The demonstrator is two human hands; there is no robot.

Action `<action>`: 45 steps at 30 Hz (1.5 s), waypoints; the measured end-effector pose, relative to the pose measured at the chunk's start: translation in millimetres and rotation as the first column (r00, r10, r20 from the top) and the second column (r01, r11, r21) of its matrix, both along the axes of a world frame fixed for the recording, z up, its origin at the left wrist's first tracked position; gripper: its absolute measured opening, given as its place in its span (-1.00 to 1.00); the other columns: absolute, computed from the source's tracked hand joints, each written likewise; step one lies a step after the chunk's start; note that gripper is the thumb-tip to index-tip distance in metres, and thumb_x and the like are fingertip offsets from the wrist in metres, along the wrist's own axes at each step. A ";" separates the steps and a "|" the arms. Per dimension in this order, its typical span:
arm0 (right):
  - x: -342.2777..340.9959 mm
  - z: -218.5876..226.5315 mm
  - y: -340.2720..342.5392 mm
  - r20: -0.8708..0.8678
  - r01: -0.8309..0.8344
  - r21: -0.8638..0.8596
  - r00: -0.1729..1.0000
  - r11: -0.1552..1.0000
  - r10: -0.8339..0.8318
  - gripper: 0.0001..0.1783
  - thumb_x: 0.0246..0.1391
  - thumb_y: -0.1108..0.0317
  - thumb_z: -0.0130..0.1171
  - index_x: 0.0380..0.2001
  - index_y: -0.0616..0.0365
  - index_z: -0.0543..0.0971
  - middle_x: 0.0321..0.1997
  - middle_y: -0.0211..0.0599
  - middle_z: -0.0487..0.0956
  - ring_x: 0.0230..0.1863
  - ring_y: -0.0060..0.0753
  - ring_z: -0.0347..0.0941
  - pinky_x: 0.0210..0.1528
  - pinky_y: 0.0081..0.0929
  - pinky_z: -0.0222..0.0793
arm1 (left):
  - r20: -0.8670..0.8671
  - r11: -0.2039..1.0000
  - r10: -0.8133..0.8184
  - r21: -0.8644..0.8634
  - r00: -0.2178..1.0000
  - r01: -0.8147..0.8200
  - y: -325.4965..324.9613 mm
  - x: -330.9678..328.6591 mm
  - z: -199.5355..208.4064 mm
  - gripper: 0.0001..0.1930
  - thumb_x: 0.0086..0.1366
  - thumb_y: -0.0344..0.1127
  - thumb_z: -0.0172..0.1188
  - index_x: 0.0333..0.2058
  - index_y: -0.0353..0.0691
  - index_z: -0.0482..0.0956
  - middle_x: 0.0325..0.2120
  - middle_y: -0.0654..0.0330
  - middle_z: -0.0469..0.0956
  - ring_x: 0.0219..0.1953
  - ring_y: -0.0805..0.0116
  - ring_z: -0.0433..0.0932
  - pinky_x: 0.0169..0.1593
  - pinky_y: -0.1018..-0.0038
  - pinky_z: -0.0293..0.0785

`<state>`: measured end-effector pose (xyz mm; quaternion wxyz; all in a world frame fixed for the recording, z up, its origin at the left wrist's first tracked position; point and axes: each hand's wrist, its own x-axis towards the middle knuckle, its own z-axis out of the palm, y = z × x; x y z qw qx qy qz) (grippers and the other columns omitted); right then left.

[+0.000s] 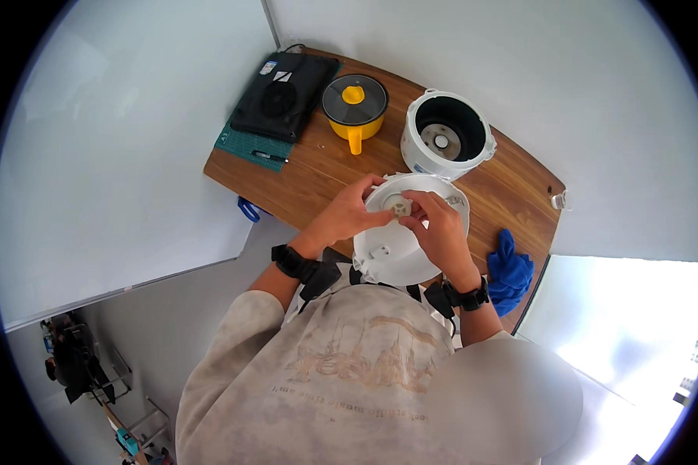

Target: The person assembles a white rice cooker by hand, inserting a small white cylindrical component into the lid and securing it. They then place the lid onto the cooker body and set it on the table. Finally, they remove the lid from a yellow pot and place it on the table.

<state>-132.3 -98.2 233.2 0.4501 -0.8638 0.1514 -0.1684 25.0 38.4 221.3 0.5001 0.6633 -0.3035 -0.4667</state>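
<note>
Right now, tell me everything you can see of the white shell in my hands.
The white shell looks like smooth plastic, rounded and hollow, its inside facing up, with a small pale fitting toward the lower left. It is close to your torso. Your left hand holds its upper-left rim, thumb inside; your right hand is at a pale round part within.

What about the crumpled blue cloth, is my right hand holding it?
No, your right hand is over the white plastic shell, not the cloth.
</note>
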 end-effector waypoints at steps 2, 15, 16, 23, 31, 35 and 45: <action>-0.3 0.3 1.2 0.005 0.002 -0.014 1.000 1.000 -0.002 -0.58 -0.04 0.51 0.36 -0.05 0.10 0.56 -0.30 -0.22 0.56 -0.33 -0.22 0.59 -0.28 -0.36 0.50 | -0.006 1.000 0.000 -0.018 1.000 0.000 0.7 -0.1 -2.2 -0.40 0.11 -0.32 0.43 0.12 -0.22 0.39 -0.04 0.16 0.52 0.00 0.38 0.52 0.07 0.45 0.48; -7.0 -0.6 -1.6 0.048 0.006 0.079 0.999 0.997 -0.010 -0.61 0.00 0.59 0.29 -0.05 0.14 0.55 -0.28 -0.20 0.59 -0.31 -0.24 0.60 -0.23 -0.39 0.53 | -0.043 0.999 0.007 -0.049 0.999 -0.009 0.1 -2.5 -5.0 -0.33 0.06 -0.41 0.44 0.15 -0.24 0.35 -0.02 0.16 0.50 0.03 0.38 0.49 0.13 0.45 0.44; -7.9 -0.8 -3.1 0.035 0.010 0.121 0.999 0.993 -0.014 -0.62 0.00 0.59 0.29 -0.06 0.16 0.55 -0.29 -0.20 0.60 -0.31 -0.25 0.60 -0.22 -0.40 0.54 | -0.026 0.999 -0.001 -0.046 1.000 0.000 -1.0 -2.6 -4.3 -0.33 0.06 -0.42 0.43 0.15 -0.24 0.35 -0.02 0.16 0.50 0.03 0.38 0.49 0.13 0.45 0.44; -9.6 -6.0 -7.4 -0.048 0.049 0.179 0.998 0.983 -0.041 -0.62 -0.02 0.57 0.31 -0.09 0.19 0.51 -0.38 -0.20 0.64 -0.34 -0.27 0.62 -0.23 -0.42 0.55 | -0.037 0.998 -0.019 -0.053 0.999 0.017 -4.8 -4.4 -5.7 -0.34 0.05 -0.45 0.40 0.16 -0.25 0.34 -0.03 0.18 0.49 0.01 0.41 0.49 0.12 0.46 0.43; -12.2 -10.6 -8.9 -0.029 0.111 0.274 0.994 0.955 -0.107 -0.76 0.05 0.51 0.28 -0.16 0.21 0.59 -0.37 -0.20 0.68 -0.36 -0.39 0.65 -0.23 -0.50 0.56 | -0.054 1.000 -0.011 -0.025 0.998 0.009 -4.9 -4.3 -2.1 -0.33 0.07 -0.39 0.44 0.16 -0.22 0.35 -0.01 0.17 0.48 0.01 0.39 0.48 0.12 0.46 0.43; -12.5 -10.9 -8.7 -0.016 0.125 0.279 0.992 0.952 -0.125 -0.81 0.07 0.48 0.24 -0.20 0.23 0.61 -0.39 -0.21 0.68 -0.39 -0.39 0.64 -0.25 -0.50 0.56 | -0.023 0.999 -0.038 -0.035 0.999 0.037 -5.4 -4.7 -2.4 -0.33 0.07 -0.37 0.44 0.16 -0.22 0.35 -0.01 0.17 0.48 0.02 0.38 0.48 0.13 0.45 0.42; -13.0 -10.6 -8.9 0.002 0.174 0.145 0.984 0.974 -0.176 -0.84 0.05 0.44 0.27 -0.28 0.25 0.62 -0.46 -0.20 0.67 -0.45 -0.37 0.65 -0.35 -0.52 0.54 | 0.046 0.999 -0.047 -0.018 0.998 0.048 -11.3 -9.5 1.8 -0.45 0.17 -0.38 0.31 0.14 -0.24 0.37 -0.02 0.16 0.49 0.02 0.39 0.47 0.10 0.45 0.43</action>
